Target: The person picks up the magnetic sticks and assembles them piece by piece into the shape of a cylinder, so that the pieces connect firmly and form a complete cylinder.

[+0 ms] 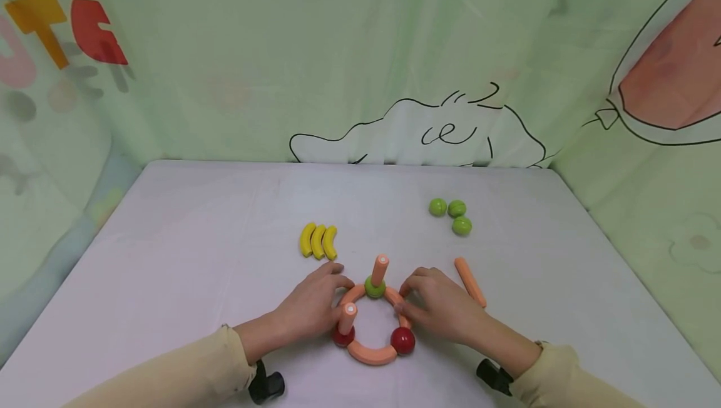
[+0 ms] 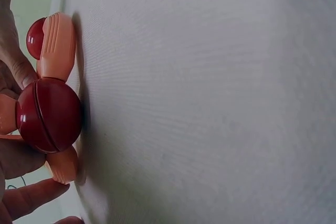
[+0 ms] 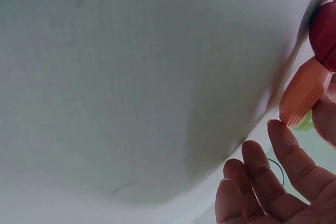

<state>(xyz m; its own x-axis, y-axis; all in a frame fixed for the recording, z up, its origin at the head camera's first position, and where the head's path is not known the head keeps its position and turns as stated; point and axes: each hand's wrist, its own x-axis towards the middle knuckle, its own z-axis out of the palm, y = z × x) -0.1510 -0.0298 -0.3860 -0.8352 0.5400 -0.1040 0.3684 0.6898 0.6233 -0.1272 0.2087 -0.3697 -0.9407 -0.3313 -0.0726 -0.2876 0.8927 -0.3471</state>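
Red ball [image 3: 324,32] partly cropped; right wrist view

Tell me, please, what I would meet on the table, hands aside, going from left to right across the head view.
Three yellow banana-shaped pieces → green ball in the orange ring → that ring's rightmost red ball → leftmost loose green ball → loose straight orange stick.
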